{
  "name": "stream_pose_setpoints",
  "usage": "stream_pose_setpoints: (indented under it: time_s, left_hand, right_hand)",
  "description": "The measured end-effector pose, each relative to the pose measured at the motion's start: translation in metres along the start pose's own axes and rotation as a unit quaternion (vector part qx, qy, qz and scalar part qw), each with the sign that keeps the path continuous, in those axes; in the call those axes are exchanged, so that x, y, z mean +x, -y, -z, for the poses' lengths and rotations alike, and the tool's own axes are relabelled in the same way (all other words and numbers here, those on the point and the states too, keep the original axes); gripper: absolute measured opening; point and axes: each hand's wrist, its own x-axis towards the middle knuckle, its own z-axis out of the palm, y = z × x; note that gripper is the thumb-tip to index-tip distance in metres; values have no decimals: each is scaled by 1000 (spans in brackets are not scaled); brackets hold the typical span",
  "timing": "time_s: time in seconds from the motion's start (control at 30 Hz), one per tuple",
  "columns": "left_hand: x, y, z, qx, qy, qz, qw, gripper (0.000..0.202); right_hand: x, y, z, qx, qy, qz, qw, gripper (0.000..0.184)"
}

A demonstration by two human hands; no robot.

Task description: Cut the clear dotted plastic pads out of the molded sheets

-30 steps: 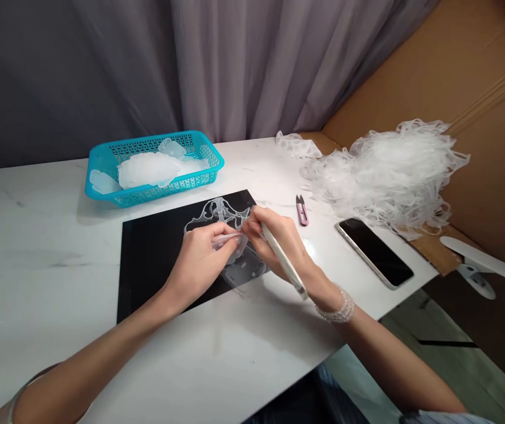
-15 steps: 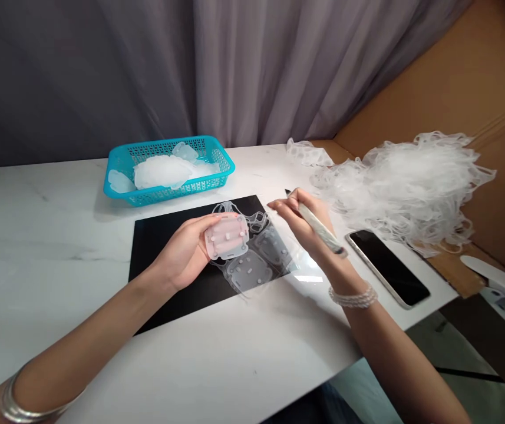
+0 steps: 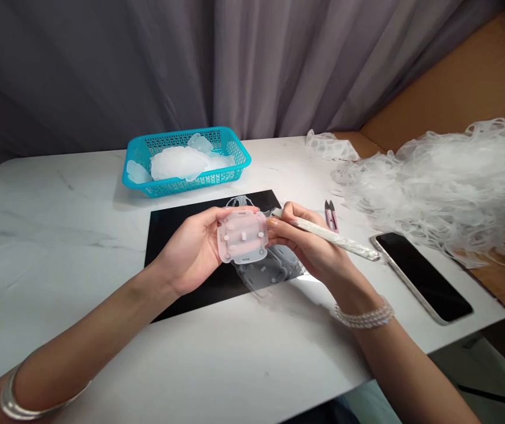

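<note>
Between its thumb and fingers my left hand (image 3: 194, 250) holds a translucent silicone pad (image 3: 243, 250), with small raised pegs and slots, above a black mat (image 3: 190, 288). My right hand (image 3: 312, 238) grips a craft knife (image 3: 338, 238) with a pale wrapped handle. Its blade end is at the pad's upper right edge, and the right fingertips are at the pad's right side. More clear moulded pads (image 3: 263, 274), joined in a thin sheet, lie on the mat's right part, partly hidden by the hands.
A blue basket (image 3: 185, 188) with several translucent pads (image 3: 177, 163) stands at the back. Thread snips (image 3: 331, 217) and a phone (image 3: 422, 274) lie on the right. Behind them is a heap of clear trimmings (image 3: 438, 182) beside a cardboard sheet (image 3: 477, 82).
My right hand has come left with the knife, from apart to the pad's edge. The view has shifted, and the snips now show. My left hand still holds the pad.
</note>
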Motion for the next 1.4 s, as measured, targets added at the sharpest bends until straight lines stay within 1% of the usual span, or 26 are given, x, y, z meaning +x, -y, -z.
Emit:
stream_pose_setpoints:
  time_s: [0.13,0.27,0.43,0.53,0.67,0.77,0.83,0.87,0.9,0.93,0.97,1.0,1.03,1.07,1.1,1.13,1.17,1.2,1.23,1.27,1.33,1.4]
  left_hand:
    - [-2,-1,-3,-6,-11,8,1000,32]
    - [-4,-4,-6,-29,-33,10,999,32]
    - [-4,-3,-7,-58,-30,9,998,32]
    - [-3,-2,-5,-59,-28,4,998,30]
    - [0,0,-2,-43,-56,-1,997,30]
    - [3,2,-1,-33,-64,-3,997,30]
    - [4,4,0,-31,-59,-7,998,31]
    - [5,6,1,-32,-59,-8,998,31]
    - [5,7,1,-34,-65,-8,997,33]
    - [5,8,2,-38,-74,-3,997,36]
    - [5,8,2,-45,-83,10,995,40]
    - [5,8,2,-56,-85,28,994,46]
    - [4,8,2,-71,-77,50,993,51]
    - [4,7,1,-87,-57,69,992,55]
    - [3,6,0,-101,-30,83,991,58]
    - [3,4,0,-112,-2,91,990,60]
    - [3,3,-1,-118,18,91,989,60]
    - [3,2,-2,-120,27,90,988,60]
    - [2,1,-2,-121,27,88,988,59]
    - [2,1,-2,-123,22,87,988,58]
    - [2,0,-1,-129,14,89,988,56]
    - [2,-1,-1,-132,15,92,987,56]
  right_hand:
    - [-2,2,-1,-3,-6,-10,1000,40]
    - [-3,1,-3,-11,8,-15,1000,41]
    - [-5,-4,-8,-23,23,-9,999,44]
    - [-6,-4,-7,-33,40,-12,999,41]
    - [-6,-1,-3,-11,58,-19,998,35]
    - [-5,0,-4,-1,47,-13,999,34]
    - [-3,-1,-7,-35,4,21,999,38]
    - [-2,-2,-8,-71,-30,52,996,40]
    - [-1,-4,-9,-117,-73,93,986,41]
    - [0,-6,-10,-169,-116,142,968,42]
    - [0,-9,-11,-223,-151,192,944,42]
    - [-1,-12,-11,-274,-165,238,917,40]
    - [-2,-14,-12,-316,-152,274,896,38]
    - [-4,-15,-13,-346,-116,295,883,37]
    - [-6,-16,-14,-361,-70,302,880,36]
    - [-8,-15,-14,-361,-28,299,883,35]
    - [-10,-13,-14,-349,-8,293,890,36]
    - [-12,-9,-13,-329,-16,290,899,36]
    - [-13,-5,-12,-302,-52,291,906,37]
    - [-13,0,-8,-270,-102,295,911,36]
    - [-10,8,2,-196,-194,310,910,35]
    - [-6,13,13,-119,-245,317,908,34]
